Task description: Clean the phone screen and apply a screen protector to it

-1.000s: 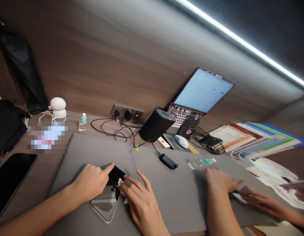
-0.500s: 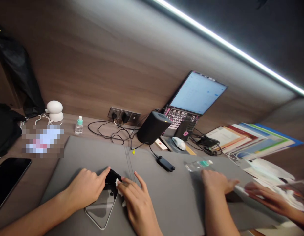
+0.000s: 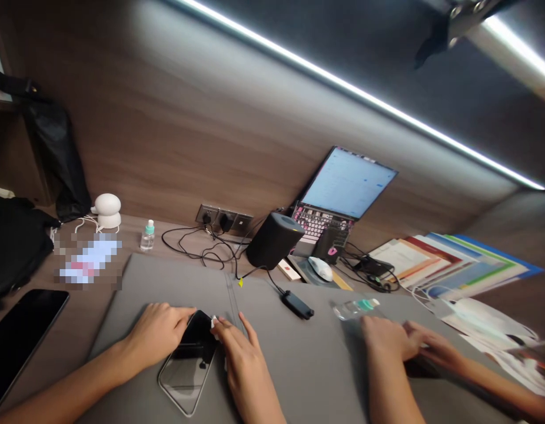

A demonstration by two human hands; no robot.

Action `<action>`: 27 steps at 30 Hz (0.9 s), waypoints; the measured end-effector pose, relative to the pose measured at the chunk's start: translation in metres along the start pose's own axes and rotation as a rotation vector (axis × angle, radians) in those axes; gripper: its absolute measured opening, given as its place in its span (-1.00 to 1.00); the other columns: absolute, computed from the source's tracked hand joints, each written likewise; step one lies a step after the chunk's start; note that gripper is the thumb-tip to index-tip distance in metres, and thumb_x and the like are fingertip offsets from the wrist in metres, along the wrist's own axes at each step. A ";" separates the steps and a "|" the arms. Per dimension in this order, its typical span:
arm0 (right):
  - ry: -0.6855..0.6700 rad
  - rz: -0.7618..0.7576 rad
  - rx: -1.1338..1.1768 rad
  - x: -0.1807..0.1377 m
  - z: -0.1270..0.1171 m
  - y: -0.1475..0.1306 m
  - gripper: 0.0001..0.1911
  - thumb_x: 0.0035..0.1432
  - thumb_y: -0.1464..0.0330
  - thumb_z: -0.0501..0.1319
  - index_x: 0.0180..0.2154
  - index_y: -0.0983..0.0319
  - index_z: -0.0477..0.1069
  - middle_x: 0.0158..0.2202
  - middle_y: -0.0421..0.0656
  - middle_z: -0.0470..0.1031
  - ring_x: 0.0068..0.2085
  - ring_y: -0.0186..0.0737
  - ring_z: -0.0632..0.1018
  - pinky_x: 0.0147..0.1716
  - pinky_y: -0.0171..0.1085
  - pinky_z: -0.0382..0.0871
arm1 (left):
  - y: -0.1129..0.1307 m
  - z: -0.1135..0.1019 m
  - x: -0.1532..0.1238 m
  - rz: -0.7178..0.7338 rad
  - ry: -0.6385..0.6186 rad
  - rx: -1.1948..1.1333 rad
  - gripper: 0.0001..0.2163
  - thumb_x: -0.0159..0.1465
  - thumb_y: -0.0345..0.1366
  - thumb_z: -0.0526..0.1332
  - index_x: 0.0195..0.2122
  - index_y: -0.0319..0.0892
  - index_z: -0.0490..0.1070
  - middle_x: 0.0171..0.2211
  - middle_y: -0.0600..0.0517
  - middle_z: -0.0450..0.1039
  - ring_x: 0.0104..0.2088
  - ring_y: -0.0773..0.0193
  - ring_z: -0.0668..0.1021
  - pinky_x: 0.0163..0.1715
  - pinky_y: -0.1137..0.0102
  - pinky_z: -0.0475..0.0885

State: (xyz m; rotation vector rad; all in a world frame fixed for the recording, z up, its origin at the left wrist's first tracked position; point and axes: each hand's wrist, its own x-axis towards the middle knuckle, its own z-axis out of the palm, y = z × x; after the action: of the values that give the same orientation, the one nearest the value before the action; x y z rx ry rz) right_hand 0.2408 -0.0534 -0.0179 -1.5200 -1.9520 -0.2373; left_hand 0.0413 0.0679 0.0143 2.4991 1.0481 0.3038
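A black phone lies screen up on a grey mat. My left hand rests on the phone's left upper edge, fingers curled around it and holding it steady. My right hand presses a small white wipe against the phone's top corner, fingertips pinched on the wipe. The two hands almost touch over the phone's top end.
A co-worker's two hands work on the mat at the right, near a lying bottle. Behind are a black adapter, speaker, laptop, cables, and coloured folders. A tablet and small bottle are left.
My view has tipped up a little. My left forefinger has curled in onto the phone and my right hand has slid up its top edge. The co-worker's hands have come together.
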 end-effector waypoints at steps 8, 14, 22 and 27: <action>-0.113 -0.122 -0.051 0.031 -0.003 -0.015 -0.46 0.23 0.73 0.09 0.16 0.29 0.47 0.14 0.03 0.61 0.15 -0.10 0.63 0.35 0.02 0.41 | -0.002 0.002 -0.002 0.032 0.054 0.093 -0.62 0.47 -0.32 0.04 0.17 0.03 0.57 -0.08 -0.09 0.72 -0.16 0.09 0.75 -0.12 0.27 0.57; -0.130 -0.154 -0.023 0.033 0.005 -0.030 -0.56 0.30 0.68 0.14 0.14 0.29 0.46 0.15 0.02 0.61 0.16 -0.13 0.62 0.39 -0.02 0.35 | 0.004 0.000 -0.005 0.061 0.029 0.173 -0.60 0.46 -0.39 0.01 0.18 -0.03 0.55 -0.16 -0.16 0.72 -0.21 -0.03 0.75 -0.19 0.20 0.58; -0.075 -0.329 0.076 0.010 0.014 -0.053 -0.66 0.38 0.59 0.01 0.02 0.24 0.44 0.04 -0.04 0.66 0.20 -0.21 0.58 0.38 -0.12 0.32 | 0.003 -0.004 -0.003 0.006 0.017 0.139 -0.61 0.41 -0.39 0.05 0.15 -0.02 0.55 -0.21 -0.11 0.73 -0.20 -0.01 0.75 -0.20 0.24 0.56; -0.072 -0.424 0.208 0.006 0.010 -0.058 -0.66 0.43 0.54 -0.06 -0.01 0.18 0.42 -0.06 -0.14 0.68 0.10 -0.28 0.62 0.35 -0.18 0.34 | 0.001 -0.006 -0.003 -0.003 0.064 -0.005 -0.59 0.47 -0.33 -0.04 0.12 0.07 0.56 -0.31 0.02 0.72 -0.28 0.15 0.74 -0.28 0.39 0.50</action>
State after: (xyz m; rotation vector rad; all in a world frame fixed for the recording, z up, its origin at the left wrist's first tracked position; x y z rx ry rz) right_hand 0.1825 -0.0613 -0.0083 -0.9861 -2.2647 -0.1528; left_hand 0.0372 0.0671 0.0201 2.4977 1.0749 0.3873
